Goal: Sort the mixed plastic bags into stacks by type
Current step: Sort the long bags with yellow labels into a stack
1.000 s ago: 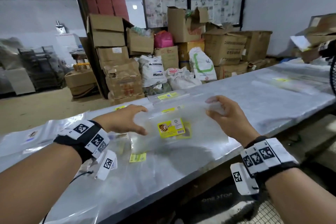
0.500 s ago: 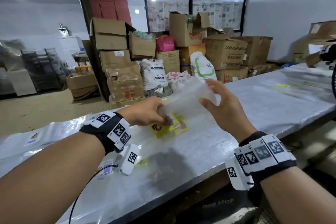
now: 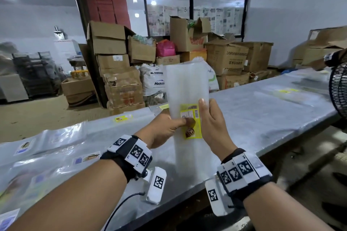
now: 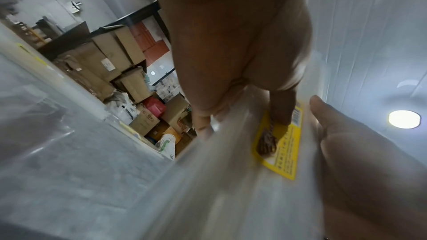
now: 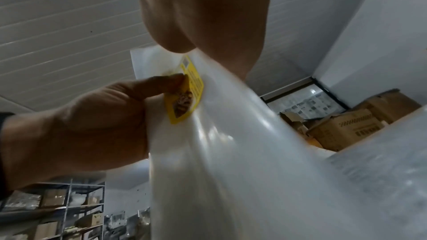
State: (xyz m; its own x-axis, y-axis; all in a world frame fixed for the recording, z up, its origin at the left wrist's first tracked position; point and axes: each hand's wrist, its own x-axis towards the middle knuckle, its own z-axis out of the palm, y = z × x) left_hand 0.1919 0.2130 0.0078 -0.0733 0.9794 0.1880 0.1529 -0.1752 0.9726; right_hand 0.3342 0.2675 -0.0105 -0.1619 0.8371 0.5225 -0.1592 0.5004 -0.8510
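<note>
both hands are holding a clear bag [image 3: 187,88] with a yellow label [image 3: 191,121] upright over the surface [image 3: 262,118], left hand [image 3: 163,129] pinching it thumb-on-label and right hand [image 3: 212,125] gripping the right edge with its fingers [image 3: 203,107] curled behind. more clear bags [image 3: 47,142] lie flat on the long grey plastic-covered surface to the left. it's a storeroom with stacked cardboard boxes [image 3: 112,58], white sacks [image 3: 153,80] and a dark-framed window [image 3: 169,9] behind.

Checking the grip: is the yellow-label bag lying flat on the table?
No, both hands hold the bag upright above the table.
</note>
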